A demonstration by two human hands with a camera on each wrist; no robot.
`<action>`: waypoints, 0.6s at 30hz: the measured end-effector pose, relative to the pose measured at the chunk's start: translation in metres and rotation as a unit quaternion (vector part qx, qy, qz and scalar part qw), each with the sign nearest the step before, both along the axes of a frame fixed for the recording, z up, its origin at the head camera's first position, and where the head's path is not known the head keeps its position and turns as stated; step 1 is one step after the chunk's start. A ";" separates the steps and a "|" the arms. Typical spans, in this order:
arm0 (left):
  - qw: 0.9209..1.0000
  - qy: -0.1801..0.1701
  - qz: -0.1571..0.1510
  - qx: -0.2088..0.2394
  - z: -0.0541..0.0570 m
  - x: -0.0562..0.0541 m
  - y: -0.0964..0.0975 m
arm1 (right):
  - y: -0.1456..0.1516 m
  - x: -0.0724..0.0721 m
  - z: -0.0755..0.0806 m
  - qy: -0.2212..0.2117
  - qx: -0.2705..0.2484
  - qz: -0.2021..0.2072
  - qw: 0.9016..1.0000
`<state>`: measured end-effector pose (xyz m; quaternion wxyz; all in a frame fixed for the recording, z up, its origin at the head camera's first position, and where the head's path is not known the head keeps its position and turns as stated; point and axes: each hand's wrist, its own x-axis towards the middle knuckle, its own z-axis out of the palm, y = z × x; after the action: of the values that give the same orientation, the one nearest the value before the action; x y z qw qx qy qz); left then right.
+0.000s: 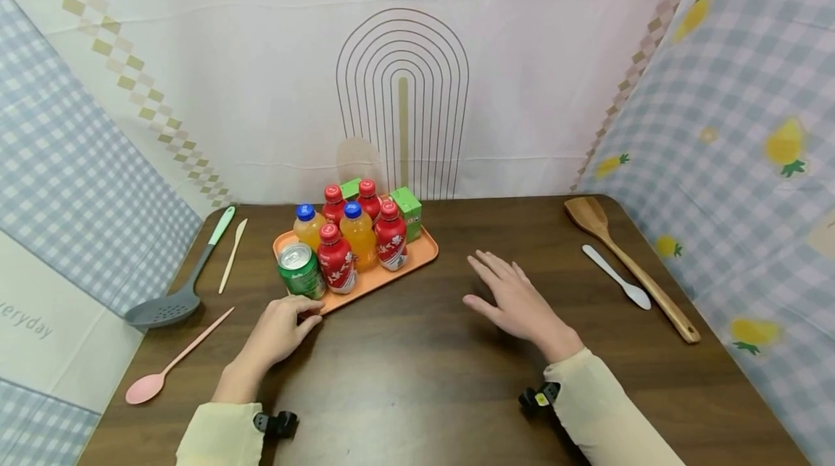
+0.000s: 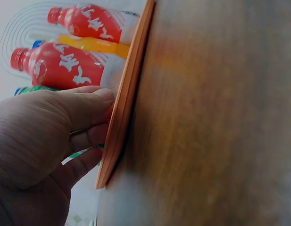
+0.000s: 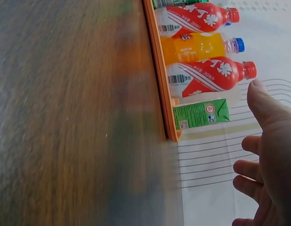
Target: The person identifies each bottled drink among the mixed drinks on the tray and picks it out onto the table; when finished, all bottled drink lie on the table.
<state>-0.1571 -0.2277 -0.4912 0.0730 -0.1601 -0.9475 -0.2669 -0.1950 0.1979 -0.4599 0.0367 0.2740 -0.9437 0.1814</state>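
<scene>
My left hand (image 1: 277,330) grips the near left corner of an orange tray (image 1: 375,279), thumb near the front rim and fingers around the corner. In the left wrist view, the tray's rim (image 2: 124,106) is by the fingertips. The tray bears a green can (image 1: 302,274), several red bottles (image 1: 336,263), two orange juice bottles (image 1: 360,238) with blue caps, and green cartons (image 1: 408,212), one mostly hidden. My right hand (image 1: 515,299) hovers right of the tray, fingers spread and holding nothing. In the right wrist view, a green carton (image 3: 202,114) stands at the tray's near end.
On the left lie a grey slotted turner (image 1: 163,309) with a green handle, a cream knife (image 1: 233,256) and a pink spoon (image 1: 146,386). A wooden spatula (image 1: 626,259) and a white spoon (image 1: 620,277) lie on the right. Patterned cloths (image 1: 522,75) hang around the table.
</scene>
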 end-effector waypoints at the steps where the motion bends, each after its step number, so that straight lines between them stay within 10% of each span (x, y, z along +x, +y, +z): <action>1: 1.000 -0.002 0.003 0.008 -0.002 -0.001 -0.001 | -0.001 -0.001 0.000 -0.004 -0.003 0.001 1.000; 18: 0.998 0.004 0.038 0.043 -0.010 -0.006 -0.005 | -0.025 -0.018 0.007 -0.078 -0.061 0.014 0.995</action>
<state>-0.1633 -0.2327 -0.5011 0.0941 -0.1214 -0.9404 -0.3035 -0.2126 0.1732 -0.4531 -0.0226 0.2692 -0.9271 0.2600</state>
